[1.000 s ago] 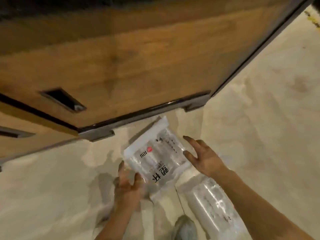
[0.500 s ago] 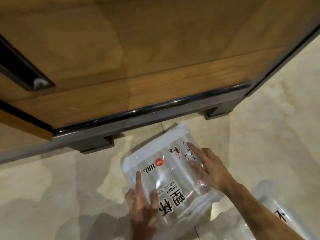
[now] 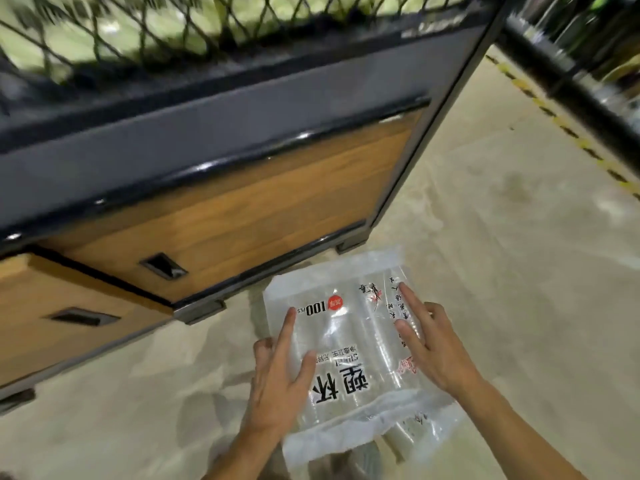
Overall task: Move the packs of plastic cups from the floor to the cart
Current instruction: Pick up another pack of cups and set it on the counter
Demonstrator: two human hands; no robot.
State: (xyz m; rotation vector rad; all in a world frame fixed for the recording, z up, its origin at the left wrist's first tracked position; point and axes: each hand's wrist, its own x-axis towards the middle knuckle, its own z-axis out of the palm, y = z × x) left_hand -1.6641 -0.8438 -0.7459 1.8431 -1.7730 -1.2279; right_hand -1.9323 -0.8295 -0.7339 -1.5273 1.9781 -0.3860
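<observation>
1. Since half a second ago the view has tipped up, so the dark upper band of the unit (image 3: 242, 209) and the mesh (image 3: 173, 26) at 12 o'clock now show. Both hands keep their hold on the pack of plastic cups (image 3: 349, 327).
2. Index finger and thumb of the left hand (image 3: 277, 382) lie straight and spread on the pack's top face at its 8 o'clock edge. The other fingers are tucked round that edge.
3. Index finger and thumb of the right hand (image 3: 440, 355) lie flat on top at the 3 o'clock edge, with the remaining fingers curled over the side.
4. Held between them above the floor (image 3: 502, 271), the pack lies flat. Its long axis runs 6 to 12 o'clock, the far end leaning slightly towards 11, and the cup stacks inside run the same way.
5. Print is upside down to the wearer: "100 PCS" beside a red dot, and large black "塑杯" nearer the wrists. The smaller lines are unreadable.
6. Another clear pack, the second pack (image 3: 412, 433), peeks out under the near edge at 6 o'clock.
7. Wood panels with recessed handles face from 10 o'clock, and a yellow-and-black stripe (image 3: 554, 116) crosses the floor at 2 o'clock.
</observation>
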